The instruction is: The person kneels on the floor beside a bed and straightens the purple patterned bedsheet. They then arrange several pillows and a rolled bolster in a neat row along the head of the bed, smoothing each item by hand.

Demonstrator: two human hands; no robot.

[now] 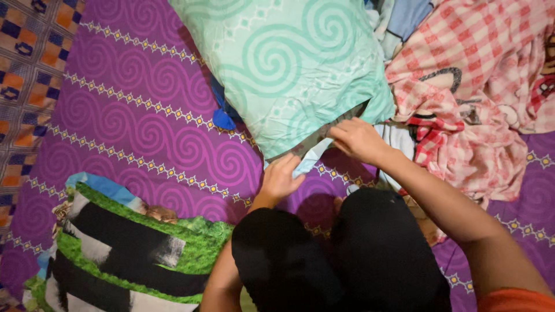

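Black-clad knees [341, 254] fill the bottom of the view, resting on a bed with a purple swirl-patterned sheet [133, 115]. Just beyond them, the left hand [280, 179] and the right hand [358, 140] both pinch the open edge of a mint-green pillowcase [289, 63], which lies on the sheet. A pink checked cloth [474, 86] lies to the right, and a green, black and white pillow [127, 254] to the lower left.
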